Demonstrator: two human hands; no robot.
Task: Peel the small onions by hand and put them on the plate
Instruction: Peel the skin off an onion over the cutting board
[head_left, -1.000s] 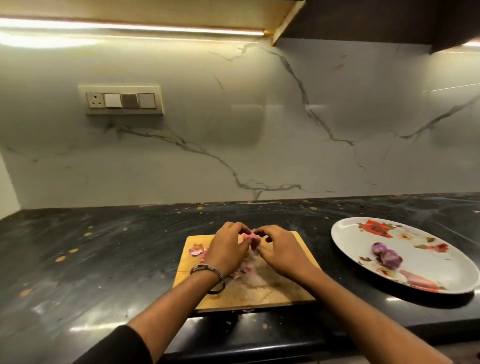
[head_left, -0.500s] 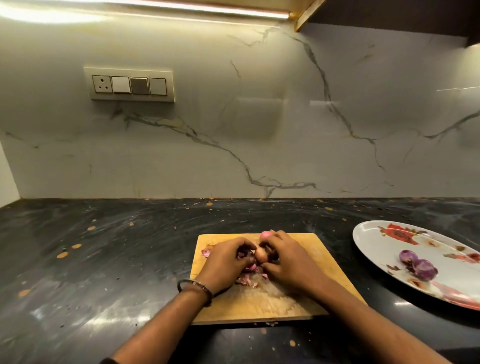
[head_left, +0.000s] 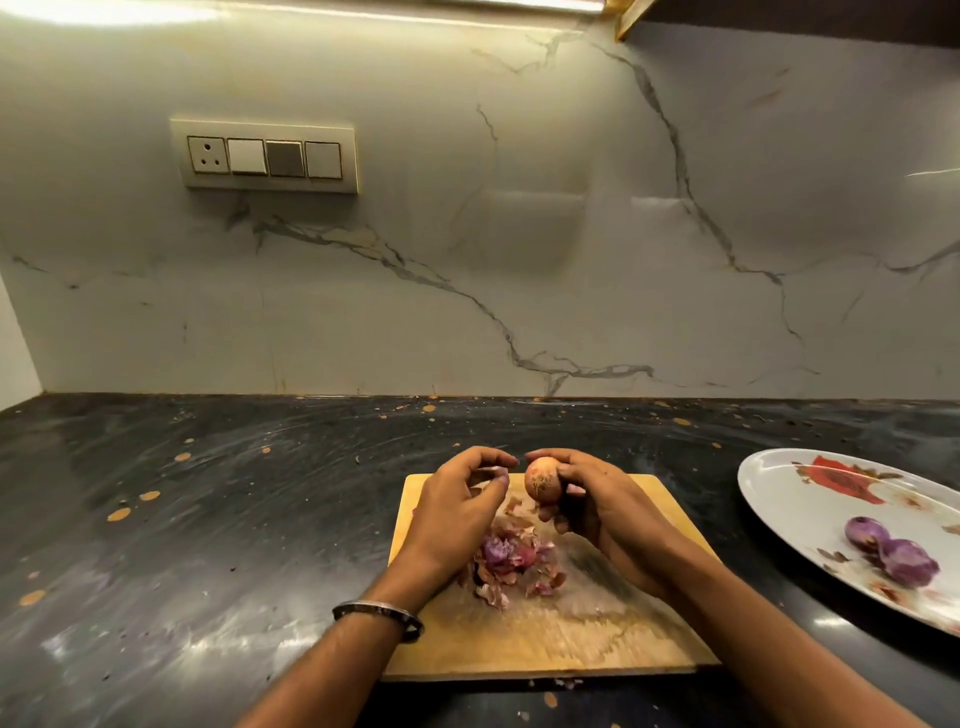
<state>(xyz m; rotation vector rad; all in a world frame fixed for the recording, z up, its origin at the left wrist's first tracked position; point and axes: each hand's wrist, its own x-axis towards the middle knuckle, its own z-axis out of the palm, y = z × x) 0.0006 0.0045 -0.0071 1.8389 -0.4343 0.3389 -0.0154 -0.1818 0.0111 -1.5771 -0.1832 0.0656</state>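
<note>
My right hand grips a small onion with pale brown skin, root end towards me, raised above the far edge of the wooden cutting board. My left hand hovers just left of the onion with its fingers loosely curved. It is a short gap away from the onion, and nothing shows between its thumb and fingers. A heap of purple and pink onion skins lies on the board under my hands. Two peeled purple onions sit on the white flowered plate at the right.
The board lies on a dark stone counter that runs back to a marble wall. A switch panel is on that wall at the upper left. The plate reaches past the right edge of the view.
My hands were together over the board, both working at the onion. Now they have parted: the right hand holds the onion up alone and the left has come off it.
</note>
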